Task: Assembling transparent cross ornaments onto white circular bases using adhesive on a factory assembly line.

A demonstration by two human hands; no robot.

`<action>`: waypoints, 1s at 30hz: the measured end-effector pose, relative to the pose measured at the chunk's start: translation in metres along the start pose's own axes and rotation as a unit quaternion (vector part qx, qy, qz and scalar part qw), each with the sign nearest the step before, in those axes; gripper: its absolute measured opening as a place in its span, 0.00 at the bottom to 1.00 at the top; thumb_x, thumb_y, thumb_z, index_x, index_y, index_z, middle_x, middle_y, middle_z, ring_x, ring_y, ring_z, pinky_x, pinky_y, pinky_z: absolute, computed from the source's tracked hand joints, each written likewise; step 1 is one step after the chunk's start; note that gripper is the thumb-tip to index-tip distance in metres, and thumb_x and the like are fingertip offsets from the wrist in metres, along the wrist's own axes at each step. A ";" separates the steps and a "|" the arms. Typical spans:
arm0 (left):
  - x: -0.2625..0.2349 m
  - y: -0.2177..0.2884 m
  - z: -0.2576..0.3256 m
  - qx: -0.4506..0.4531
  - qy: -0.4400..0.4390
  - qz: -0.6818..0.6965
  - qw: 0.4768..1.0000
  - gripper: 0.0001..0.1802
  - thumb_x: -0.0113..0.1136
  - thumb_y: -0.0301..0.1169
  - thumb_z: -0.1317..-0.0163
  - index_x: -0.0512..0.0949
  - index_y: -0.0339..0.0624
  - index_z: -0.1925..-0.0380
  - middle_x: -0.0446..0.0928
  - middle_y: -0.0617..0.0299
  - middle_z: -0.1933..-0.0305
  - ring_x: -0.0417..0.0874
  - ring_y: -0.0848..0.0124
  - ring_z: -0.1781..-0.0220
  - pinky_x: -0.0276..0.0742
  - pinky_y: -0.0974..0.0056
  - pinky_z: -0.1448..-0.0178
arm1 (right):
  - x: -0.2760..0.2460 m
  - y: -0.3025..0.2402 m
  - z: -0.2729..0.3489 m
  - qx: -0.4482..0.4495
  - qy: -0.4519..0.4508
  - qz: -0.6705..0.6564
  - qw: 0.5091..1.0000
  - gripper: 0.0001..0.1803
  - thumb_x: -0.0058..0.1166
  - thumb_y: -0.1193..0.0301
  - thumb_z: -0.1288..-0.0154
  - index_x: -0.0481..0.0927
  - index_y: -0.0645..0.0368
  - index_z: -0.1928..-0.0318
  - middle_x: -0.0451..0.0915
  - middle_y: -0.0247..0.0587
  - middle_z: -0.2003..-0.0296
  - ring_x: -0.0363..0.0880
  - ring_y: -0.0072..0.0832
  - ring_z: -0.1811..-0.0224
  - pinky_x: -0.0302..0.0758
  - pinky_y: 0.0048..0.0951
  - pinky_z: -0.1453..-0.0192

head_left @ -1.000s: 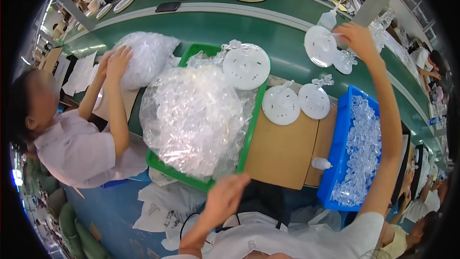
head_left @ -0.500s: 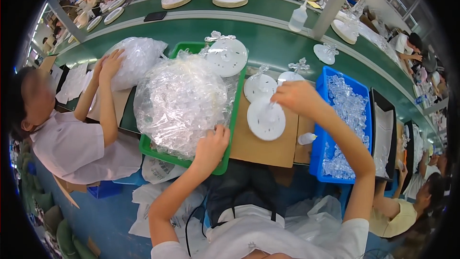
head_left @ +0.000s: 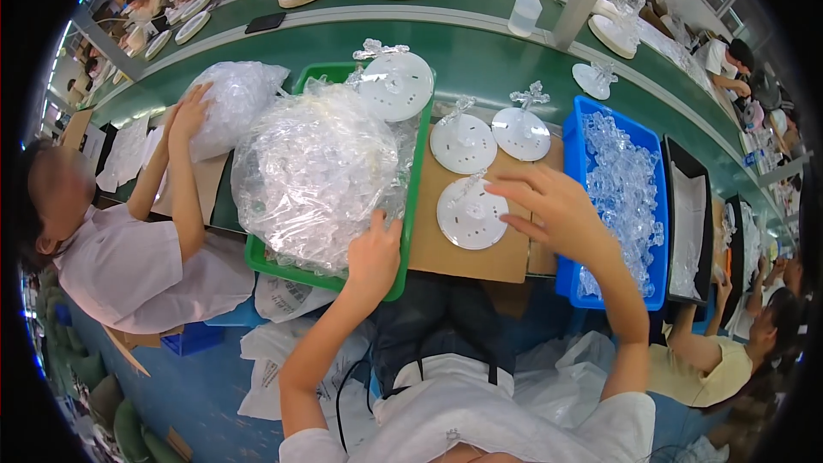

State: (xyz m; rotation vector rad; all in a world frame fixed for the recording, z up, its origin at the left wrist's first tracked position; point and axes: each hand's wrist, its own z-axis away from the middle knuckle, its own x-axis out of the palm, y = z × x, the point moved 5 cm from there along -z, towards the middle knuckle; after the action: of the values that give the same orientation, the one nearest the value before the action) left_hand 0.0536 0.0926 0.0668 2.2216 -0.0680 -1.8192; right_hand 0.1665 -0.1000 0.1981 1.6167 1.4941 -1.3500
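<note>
My right hand [head_left: 557,210] is open, its fingers spread just right of a white round disc [head_left: 471,227] with small holes. A clear plastic piece [head_left: 470,191] stands on that disc. Behind it, two similar white discs [head_left: 464,154] [head_left: 521,144] carry clear pieces, all on a cardboard sheet [head_left: 429,253]. My left hand [head_left: 375,253] is closed, fingers bent at the right edge of a large clear bag [head_left: 317,180] of transparent parts. Whatever lies between its fingertips I cannot make out. The bag sits in a green tray [head_left: 410,244].
Another white disc [head_left: 399,86] rests on the tray's far corner. A blue bin [head_left: 567,279] of clear parts stands at right, beside a black box [head_left: 688,231]. A squeeze bottle [head_left: 525,13] stands at the back. At left, a co-worker's hands [head_left: 190,111] touch another bag [head_left: 237,99].
My right hand has let go of the clear piece on the nearest disc and moved right, fingers spreading. My left hand stays at the bag's edge. The view has shifted slightly.
</note>
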 end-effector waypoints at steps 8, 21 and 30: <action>-0.002 0.015 -0.014 -0.050 -0.042 -0.028 0.997 0.09 0.52 0.26 0.43 0.70 0.41 0.61 0.72 0.46 0.49 0.80 0.50 0.74 0.76 0.52 0.72 | 0.052 -0.025 0.064 0.203 0.084 -0.273 0.937 0.18 0.61 0.78 0.51 0.80 0.59 0.56 0.81 0.43 0.59 0.79 0.35 0.57 0.74 0.30 0.53; -0.012 0.012 0.000 -0.100 0.075 0.033 0.992 0.20 0.57 0.27 0.43 0.70 0.36 0.50 0.73 0.49 0.64 0.78 0.52 0.63 0.74 0.54 0.64 | 0.091 -0.040 0.057 0.251 0.134 -0.371 0.884 0.13 0.59 0.77 0.43 0.79 0.62 0.56 0.81 0.40 0.63 0.82 0.31 0.65 0.77 0.25 0.59; -0.011 0.013 0.009 -0.083 0.154 0.091 0.980 0.28 0.58 0.22 0.45 0.68 0.36 0.42 0.73 0.51 0.67 0.78 0.55 0.67 0.74 0.57 0.66 | 0.141 -0.034 -0.068 0.251 -0.027 -0.019 0.967 0.13 0.53 0.66 0.40 0.74 0.53 0.55 0.81 0.39 0.70 0.81 0.39 0.73 0.75 0.34 0.71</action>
State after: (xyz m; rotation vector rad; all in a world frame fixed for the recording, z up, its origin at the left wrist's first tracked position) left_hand 0.0439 0.0805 0.0791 2.2670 -0.0534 -1.3217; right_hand 0.1369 0.0236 0.1007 1.8314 1.2133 -1.8889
